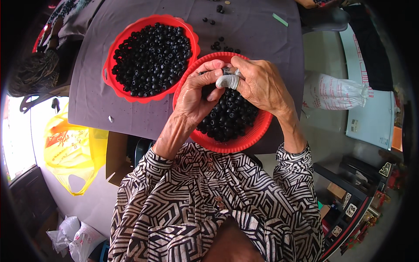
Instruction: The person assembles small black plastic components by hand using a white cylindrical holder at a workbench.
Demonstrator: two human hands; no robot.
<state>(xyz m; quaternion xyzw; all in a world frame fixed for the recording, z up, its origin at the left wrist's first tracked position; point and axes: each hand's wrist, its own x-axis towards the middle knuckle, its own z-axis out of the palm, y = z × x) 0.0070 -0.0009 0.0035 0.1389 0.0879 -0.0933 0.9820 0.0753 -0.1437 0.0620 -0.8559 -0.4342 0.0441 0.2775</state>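
My left hand [194, 94] and my right hand [264, 83] meet over a red ribbed bowl [263, 126]. The bowl holds many small black round pieces [229, 115], some showing a pale ring or hole. My left fingers are closed, with dark pieces showing in the palm and between the fingertips. On my right hand, whitish covers wrap the thumb and a finger, which pinch closed against the left fingertips. What lies between the right fingertips is mostly hidden. Left of this stands a red scalloped basin [107, 72], heaped with the same black pieces.
Loose black pieces [224, 47] lie on the grey cloth-covered table [257, 30] beyond the bowl, near a pale green strip [280, 19]. A yellow plastic bag [76, 148] hangs at the left. At the right are a white bag [336, 91] and a dark rack [349, 187].
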